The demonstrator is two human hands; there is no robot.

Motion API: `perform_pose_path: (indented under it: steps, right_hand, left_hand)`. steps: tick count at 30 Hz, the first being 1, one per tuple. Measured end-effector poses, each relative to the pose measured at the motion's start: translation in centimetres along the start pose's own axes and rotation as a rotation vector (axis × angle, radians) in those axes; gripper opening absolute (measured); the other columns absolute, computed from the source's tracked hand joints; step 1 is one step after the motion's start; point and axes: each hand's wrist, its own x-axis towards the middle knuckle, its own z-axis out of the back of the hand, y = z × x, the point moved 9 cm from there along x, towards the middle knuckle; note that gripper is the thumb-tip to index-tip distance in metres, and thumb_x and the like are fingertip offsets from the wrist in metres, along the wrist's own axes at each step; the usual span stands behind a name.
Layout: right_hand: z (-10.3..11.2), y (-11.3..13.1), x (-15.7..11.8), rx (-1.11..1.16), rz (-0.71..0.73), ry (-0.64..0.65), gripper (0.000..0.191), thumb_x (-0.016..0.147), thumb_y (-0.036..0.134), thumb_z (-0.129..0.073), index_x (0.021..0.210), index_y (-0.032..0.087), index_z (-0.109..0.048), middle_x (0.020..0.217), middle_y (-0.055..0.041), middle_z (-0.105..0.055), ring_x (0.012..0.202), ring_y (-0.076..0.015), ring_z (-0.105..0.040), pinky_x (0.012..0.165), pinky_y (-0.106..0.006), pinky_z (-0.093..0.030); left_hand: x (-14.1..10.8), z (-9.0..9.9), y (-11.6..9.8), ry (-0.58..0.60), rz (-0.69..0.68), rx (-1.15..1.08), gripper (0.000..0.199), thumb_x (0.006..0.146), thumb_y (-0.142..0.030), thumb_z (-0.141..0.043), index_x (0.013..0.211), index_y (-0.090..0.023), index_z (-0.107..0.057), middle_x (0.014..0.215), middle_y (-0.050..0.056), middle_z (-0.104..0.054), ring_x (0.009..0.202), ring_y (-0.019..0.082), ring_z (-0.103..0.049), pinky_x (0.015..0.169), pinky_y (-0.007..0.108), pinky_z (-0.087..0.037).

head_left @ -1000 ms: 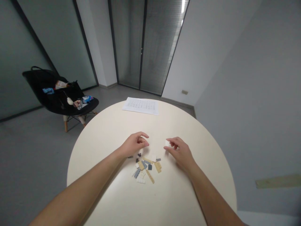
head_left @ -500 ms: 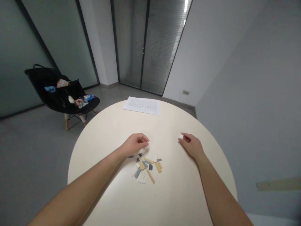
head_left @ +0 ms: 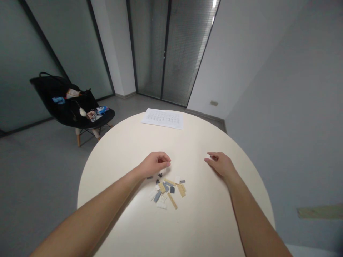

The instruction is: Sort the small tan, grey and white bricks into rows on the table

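Observation:
My left hand [head_left: 155,164] rests with its fingers curled shut, just above and behind a scattered pile of small plastic building bricks [head_left: 167,189]. The pile holds tan, grey, white and dark pieces, including a long tan plate [head_left: 172,200] and a white piece [head_left: 177,179]. Two small dark bricks [head_left: 160,175] lie closest to my left hand. My right hand [head_left: 219,164] sits to the right of the pile, with its fingers loosely together and pointing left. Whether a small piece lies hidden in those fingers does not show.
All this lies on a round cream table [head_left: 203,221]. A printed sheet of paper [head_left: 162,119] lies at its far edge. Beyond the table, a black chair [head_left: 68,107] holds a black bag and assorted small items. Glass doors [head_left: 166,53] stand behind.
My right hand has moved right, away from the pile, and a white piece seen at its fingertips earlier no longer shows. My left hand and the pile have stayed in place.

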Motion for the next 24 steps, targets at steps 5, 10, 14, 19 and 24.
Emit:
perform_pose_path:
  steps: [5,10,14,19,24]
  right_hand:
    - [0.1,-0.8,0.2,-0.024,-0.031,0.026,0.045,0.074,0.048,-0.065,0.105,0.017,-0.074,0.09,-0.0092,-0.069,0.081,-0.0215,-0.062,0.075,-0.033,-0.045]
    - [0.2,-0.8,0.2,-0.031,-0.038,0.046,0.045,0.074,0.048,-0.065,0.105,0.016,-0.074,0.089,-0.0086,-0.069,0.081,-0.0207,-0.062,0.075,-0.031,-0.045]
    - [0.3,-0.5,0.1,-0.038,-0.038,0.061,0.046,0.074,0.047,-0.064,0.107,0.016,-0.074,0.089,-0.0086,-0.07,0.08,-0.0207,-0.062,0.074,-0.031,-0.045]
    - [0.4,-0.5,0.0,-0.034,-0.052,0.068,0.048,0.074,0.047,-0.064,0.11,0.015,-0.072,0.091,-0.0086,-0.069,0.081,-0.0209,-0.062,0.075,-0.031,-0.045]
    - [0.5,-0.7,0.0,-0.02,-0.066,0.063,0.049,0.073,0.046,-0.065,0.11,0.014,-0.072,0.092,-0.009,-0.069,0.081,-0.0205,-0.062,0.075,-0.031,-0.046]
  left_hand:
    - [0.0,-0.2,0.3,0.014,0.002,0.038,0.02,0.078,-0.033,-0.065,0.083,-0.014,-0.067,0.068,0.0,-0.063,0.061,0.011,-0.055,0.058,0.022,-0.041]
    - [-0.6,-1.3,-0.7,0.067,-0.017,0.228,0.02,0.081,-0.032,-0.062,0.086,-0.015,-0.07,0.071,0.001,-0.065,0.063,0.013,-0.056,0.058,0.023,-0.042]
    - [-1.4,-3.0,-2.8,0.166,-0.114,0.458,0.021,0.08,-0.029,-0.065,0.096,-0.018,-0.074,0.079,0.003,-0.068,0.07,0.015,-0.06,0.065,0.025,-0.043]
    - [-2.1,-5.0,-4.7,0.269,-0.267,0.625,0.03,0.079,-0.038,-0.07,0.104,-0.02,-0.073,0.094,0.006,-0.068,0.087,0.02,-0.061,0.081,0.028,-0.044]
    - [-2.3,-5.6,-4.5,0.283,-0.276,0.706,0.032,0.078,-0.041,-0.072,0.103,-0.022,-0.072,0.1,0.006,-0.066,0.093,0.022,-0.061,0.085,0.03,-0.043]
